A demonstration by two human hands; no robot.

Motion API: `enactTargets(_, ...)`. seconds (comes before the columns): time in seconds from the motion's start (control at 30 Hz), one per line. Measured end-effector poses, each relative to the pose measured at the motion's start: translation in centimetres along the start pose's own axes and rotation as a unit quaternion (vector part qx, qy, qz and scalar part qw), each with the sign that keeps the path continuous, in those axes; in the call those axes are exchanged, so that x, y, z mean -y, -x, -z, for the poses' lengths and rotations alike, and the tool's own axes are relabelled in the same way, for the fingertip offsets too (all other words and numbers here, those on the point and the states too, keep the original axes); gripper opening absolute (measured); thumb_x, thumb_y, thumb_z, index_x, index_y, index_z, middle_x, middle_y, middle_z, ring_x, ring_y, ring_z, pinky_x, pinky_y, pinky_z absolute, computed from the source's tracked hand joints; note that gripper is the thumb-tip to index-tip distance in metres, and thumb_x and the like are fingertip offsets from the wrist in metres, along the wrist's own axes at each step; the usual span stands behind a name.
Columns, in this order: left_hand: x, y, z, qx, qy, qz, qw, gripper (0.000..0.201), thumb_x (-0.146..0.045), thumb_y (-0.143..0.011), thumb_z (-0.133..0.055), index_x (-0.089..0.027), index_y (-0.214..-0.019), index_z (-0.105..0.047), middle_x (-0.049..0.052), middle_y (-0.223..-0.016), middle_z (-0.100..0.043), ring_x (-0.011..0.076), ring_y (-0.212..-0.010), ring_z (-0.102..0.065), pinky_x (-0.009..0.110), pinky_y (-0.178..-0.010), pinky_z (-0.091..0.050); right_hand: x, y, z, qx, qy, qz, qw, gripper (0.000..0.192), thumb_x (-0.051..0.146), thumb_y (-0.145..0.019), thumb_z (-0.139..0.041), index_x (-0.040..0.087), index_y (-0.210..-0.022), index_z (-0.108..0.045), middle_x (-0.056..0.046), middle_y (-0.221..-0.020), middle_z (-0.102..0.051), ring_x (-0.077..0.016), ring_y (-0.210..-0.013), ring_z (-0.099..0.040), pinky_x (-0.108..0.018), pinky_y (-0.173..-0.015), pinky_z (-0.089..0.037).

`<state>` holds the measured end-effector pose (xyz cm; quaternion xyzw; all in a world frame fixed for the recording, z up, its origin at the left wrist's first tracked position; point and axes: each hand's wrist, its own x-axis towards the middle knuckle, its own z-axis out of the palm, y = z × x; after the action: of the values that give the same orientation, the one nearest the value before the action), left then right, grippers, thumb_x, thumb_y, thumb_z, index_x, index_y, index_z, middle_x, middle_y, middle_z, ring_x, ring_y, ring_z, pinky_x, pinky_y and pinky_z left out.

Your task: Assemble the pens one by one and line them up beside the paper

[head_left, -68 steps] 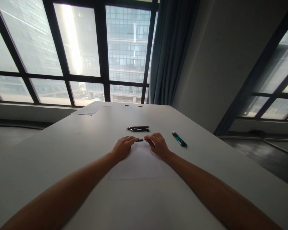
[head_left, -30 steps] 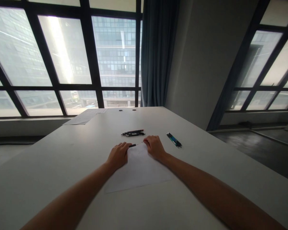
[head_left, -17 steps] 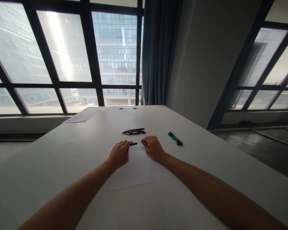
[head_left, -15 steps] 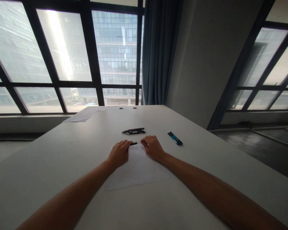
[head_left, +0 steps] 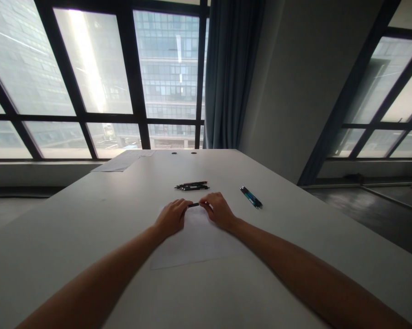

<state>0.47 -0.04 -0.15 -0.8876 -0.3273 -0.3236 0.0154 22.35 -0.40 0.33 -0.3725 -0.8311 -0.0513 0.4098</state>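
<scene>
A black pen [head_left: 193, 205] lies level between my two hands, just above a white sheet of paper [head_left: 195, 242] on the white table [head_left: 89, 219]. My left hand [head_left: 171, 217] pinches the pen's left end. My right hand [head_left: 218, 210] grips its right end, fingers curled. Only a short dark stretch of the pen shows between the fingertips. Both forearms rest low over the table.
A small bunch of dark pens [head_left: 191, 185] lies just beyond my hands. Two blue-green pens [head_left: 251, 197] lie to the right. More paper [head_left: 118, 163] sits at the far left corner by the windows. Two round cable holes [head_left: 183, 152] mark the far edge.
My hands have closed in on each other along the pen, so less of it shows between them. The view has shifted slightly.
</scene>
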Motion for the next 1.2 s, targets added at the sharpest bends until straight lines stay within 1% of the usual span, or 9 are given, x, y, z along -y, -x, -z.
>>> enactTargets(0.17,-0.1,-0.1,0.0,-0.010,0.002,0.001,1.000,0.037,-0.011,-0.089,-0.041,-0.021,-0.120,-0.058,0.008,-0.101,-0.067,0.0206,-0.091,-0.062,0.036,-0.083,-0.053,0.1,0.0,0.1,-0.013,-0.016,-0.015,1.000,0.013,0.012,-0.085,-0.060,0.020,-0.095,-0.062,-0.003,-0.090,-0.071,-0.0167,-0.076,-0.063,-0.036,-0.085,-0.039)
enactTargets(0.27,-0.1,-0.1,0.0,-0.010,0.005,-0.001,1.000,0.037,-0.011,-0.089,-0.042,-0.021,-0.120,-0.058,0.008,-0.100,-0.067,0.0204,-0.091,-0.062,0.036,-0.083,-0.053,0.1,0.0,0.2,-0.021,0.010,-0.033,0.999,0.008,0.012,-0.084,-0.059,0.020,-0.088,-0.062,-0.003,-0.088,-0.069,-0.0167,-0.074,-0.061,-0.035,-0.083,-0.039)
enactTargets(0.4,0.0,-0.1,0.0,-0.008,0.007,-0.007,1.000,0.037,-0.011,-0.089,-0.041,-0.021,-0.120,-0.058,0.008,-0.101,-0.067,0.0208,-0.091,-0.062,0.036,-0.083,-0.053,0.3,0.0,0.2,-0.006,0.020,-0.019,1.000,0.008,0.012,-0.084,-0.059,0.019,-0.082,-0.061,-0.003,-0.087,-0.067,-0.0170,-0.079,-0.060,-0.034,-0.082,-0.039)
enactTargets(0.53,0.0,-0.1,0.0,-0.005,0.001,-0.006,1.000,0.036,-0.010,-0.089,-0.042,-0.021,-0.119,-0.058,0.008,-0.101,-0.067,0.0207,-0.092,-0.062,0.036,-0.083,-0.052,0.0,-0.1,0.5,0.005,-0.002,-0.006,1.000,0.007,0.016,-0.085,-0.059,0.020,-0.089,-0.064,-0.004,-0.094,-0.067,-0.0168,-0.081,-0.061,-0.034,-0.083,-0.039)
enactTargets(0.73,0.0,-0.1,0.0,-0.002,-0.006,0.003,1.000,0.036,-0.010,-0.089,-0.042,-0.020,-0.118,-0.059,0.008,-0.100,-0.067,0.0211,-0.090,-0.062,0.036,-0.082,-0.053,-3.7,-0.2,1.7,-0.054,0.057,-0.117,0.990,0.019,0.013,-0.085,-0.050,0.019,-0.094,-0.066,-0.005,-0.098,-0.067,-0.0187,-0.084,-0.060,-0.035,-0.083,-0.040)
enactTargets(0.87,-0.1,0.0,0.1,0.001,-0.005,0.004,1.000,0.035,-0.009,-0.089,-0.042,-0.020,-0.117,-0.059,0.008,-0.101,-0.067,0.0208,-0.089,-0.062,0.036,-0.080,-0.053,-6.1,0.4,1.6,0.014,0.162,-0.163,0.973,0.025,0.013,-0.084,-0.055,0.017,-0.104,-0.068,-0.010,-0.106,-0.065,-0.0248,-0.099,-0.057,-0.037,-0.083,-0.040)
enactTargets(1.0,-0.1,-0.1,0.1,0.007,-0.009,0.012,1.000,0.034,-0.010,-0.089,-0.042,-0.018,-0.116,-0.059,0.009,-0.100,-0.067,0.0213,-0.089,-0.062,0.036,-0.080,-0.052,-6.5,0.5,1.2,0.083,0.191,-0.178,0.962,0.024,0.015,-0.088,-0.053,0.019,-0.105,-0.070,-0.010,-0.105,-0.067,-0.0247,-0.099,-0.056,-0.036,-0.081,-0.039)
enactTargets(1.1,-0.1,-0.1,0.1,0.011,-0.011,0.015,1.000,0.034,-0.009,-0.088,-0.042,-0.018,-0.116,-0.059,0.009,-0.100,-0.068,0.0214,-0.089,-0.062,0.037,-0.080,-0.052,-6.1,0.3,1.5,0.099,0.185,-0.196,0.958,0.019,0.014,-0.088,-0.055,0.019,-0.095,-0.071,-0.008,-0.099,-0.070,-0.0227,-0.096,-0.057,-0.033,-0.081,-0.038)
enactTargets(1.2,-0.1,-0.1,0.1,0.014,-0.015,0.019,1.000,0.036,-0.008,-0.086,-0.043,-0.019,-0.116,-0.059,0.008,-0.101,-0.068,0.0214,-0.090,-0.062,0.036,-0.081,-0.052,-5.2,0.0,1.8,0.076,0.153,-0.185,0.968,0.016,0.012,-0.086,-0.055,0.018,-0.090,-0.070,-0.007,-0.095,-0.070,-0.0209,-0.093,-0.058,-0.032,-0.083,-0.039)
